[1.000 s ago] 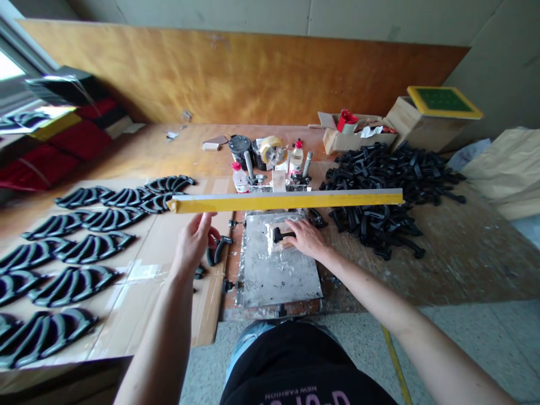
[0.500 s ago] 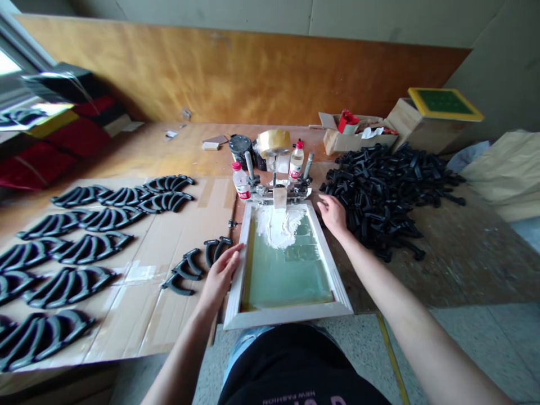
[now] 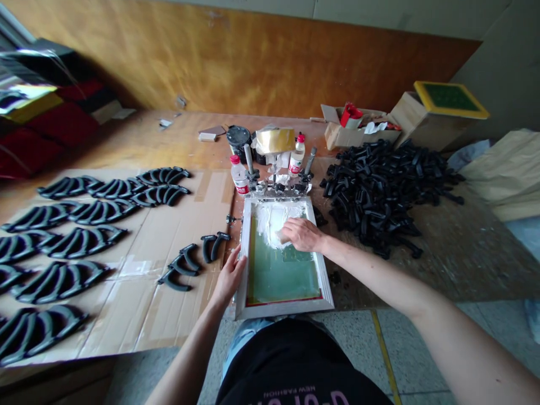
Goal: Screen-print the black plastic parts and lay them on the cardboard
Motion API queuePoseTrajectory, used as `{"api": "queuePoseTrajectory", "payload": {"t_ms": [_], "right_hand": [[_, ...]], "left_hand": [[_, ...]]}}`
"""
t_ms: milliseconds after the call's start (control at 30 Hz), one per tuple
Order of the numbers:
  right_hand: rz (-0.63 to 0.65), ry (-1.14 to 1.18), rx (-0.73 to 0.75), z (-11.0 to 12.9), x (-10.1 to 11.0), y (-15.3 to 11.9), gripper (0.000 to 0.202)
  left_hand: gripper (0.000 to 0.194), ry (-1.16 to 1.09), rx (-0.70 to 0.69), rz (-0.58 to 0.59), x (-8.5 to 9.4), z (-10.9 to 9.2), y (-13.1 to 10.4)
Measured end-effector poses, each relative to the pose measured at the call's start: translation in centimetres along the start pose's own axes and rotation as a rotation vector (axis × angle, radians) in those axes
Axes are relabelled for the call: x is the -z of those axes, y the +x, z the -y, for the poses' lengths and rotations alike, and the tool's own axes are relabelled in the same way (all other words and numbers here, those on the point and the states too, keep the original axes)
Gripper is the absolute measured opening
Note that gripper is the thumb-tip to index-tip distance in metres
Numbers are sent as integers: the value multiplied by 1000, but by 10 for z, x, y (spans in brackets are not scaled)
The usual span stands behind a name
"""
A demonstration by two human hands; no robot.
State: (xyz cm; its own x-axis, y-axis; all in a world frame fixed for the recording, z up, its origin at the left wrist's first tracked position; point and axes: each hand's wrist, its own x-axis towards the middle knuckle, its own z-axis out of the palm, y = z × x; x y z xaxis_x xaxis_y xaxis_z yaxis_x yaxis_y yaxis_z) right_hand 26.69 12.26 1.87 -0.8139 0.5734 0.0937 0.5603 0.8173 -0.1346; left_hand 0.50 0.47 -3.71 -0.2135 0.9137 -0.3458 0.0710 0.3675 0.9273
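A white-edged screen frame [image 3: 327, 281] with a green mesh lies before me, clamped at its far end to a metal hinge [image 3: 280, 194]. White paste [image 3: 270, 219] covers the upper part of the mesh. My right hand [image 3: 301, 234] is closed over the paste, gripping a small scraper [image 3: 284, 237] mostly hidden by the fingers. On the frame's left rail rests my left hand [image 3: 231, 274], its thumb and fingers pinching the edge. Two curved black parts [image 3: 214, 246] lie just left of it.
Rows of curved black parts [image 3: 84, 243] cover the cardboard [image 3: 169, 315] at left. A heap of black parts [image 3: 371, 191] is at right. Behind the hinge stand two red-capped bottles [image 3: 239, 175], a black tub [image 3: 238, 140] and a tape roll [image 3: 275, 140]. Boxes [image 3: 337, 135] sit at back right.
My right hand has moved left from beside the frame onto the mesh and taken hold of the scraper that stood at the hinge. The frame's near end looks narrower and its right corner sits further left.
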Motion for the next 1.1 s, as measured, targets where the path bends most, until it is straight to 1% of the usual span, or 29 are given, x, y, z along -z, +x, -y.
{"api": "queuePoseTrajectory", "payload": {"t_ms": [67, 133, 233, 267, 333, 400, 467, 500, 533, 600, 667, 700, 767, 833, 867, 900, 933, 967, 1000, 1033, 1100], "right_hand": [[36, 46, 67, -1, 8, -6, 12], [14, 70, 30, -4, 11, -3, 10], [-86, 30, -59, 1, -1, 0, 14], [-102, 14, -54, 4, -7, -2, 17], [-90, 19, -4, 12, -15, -10, 18], [-78, 69, 27, 14, -15, -17, 15], [-102, 128, -12, 10, -6, -13, 13], [-127, 150, -57, 5, 0, -6, 16], [-154, 163, -115, -1, 6, 4, 23], [-190, 166, -250, -17, 19, 27, 44], [-204, 155, -375, -37, 31, 44, 60], [-223, 152, -432, -49, 37, 48, 62], [-315, 168, -542, -74, 46, 41, 57], [-445, 209, -673, -96, 48, 20, 47], [-494, 232, -753, -104, 46, 7, 41], [-513, 256, -829, -108, 40, -6, 36], [-504, 280, -889, -109, 32, -18, 31], [-469, 307, -922, -105, 21, -29, 27], [-415, 336, -916, -96, 8, -37, 23], [-358, 364, -865, -85, -6, -42, 21], [-253, 384, -680, -56, -31, -46, 23]], "left_hand": [[54, -27, 13, 0, 0, 0, -1], [57, -38, 32, 8, 0, 1, -1], [64, -36, 49, 34, 2, 3, -1], [65, -44, 55, 42, 2, 3, -1], [68, -78, 71, 55, 2, 2, -2], [69, -112, 84, 62, 2, 0, -3], [74, -122, 91, 68, 1, -6, -6], [77, -113, 94, 75, 2, -11, -9], [81, -99, 98, 85, 3, -17, -12], [84, -75, 84, 89, 7, -34, -18], [74, -60, 22, 68, 14, -54, -24], [66, -49, -10, 53, 17, -64, -25], [58, -33, -45, 48, 22, -84, -22], [59, -107, -84, 45, 20, -102, -14], [59, -188, -140, 35, 17, -112, -8], [58, -273, -216, 25, 12, -121, -2], [55, -344, -289, 12, 7, -131, 4], [53, -389, -339, 1, 1, -140, 8], [51, -406, -359, -6, -4, -148, 12], [51, -405, -354, -16, -9, -155, 15], [53, -409, -320, -74, -18, -157, 17]]}}
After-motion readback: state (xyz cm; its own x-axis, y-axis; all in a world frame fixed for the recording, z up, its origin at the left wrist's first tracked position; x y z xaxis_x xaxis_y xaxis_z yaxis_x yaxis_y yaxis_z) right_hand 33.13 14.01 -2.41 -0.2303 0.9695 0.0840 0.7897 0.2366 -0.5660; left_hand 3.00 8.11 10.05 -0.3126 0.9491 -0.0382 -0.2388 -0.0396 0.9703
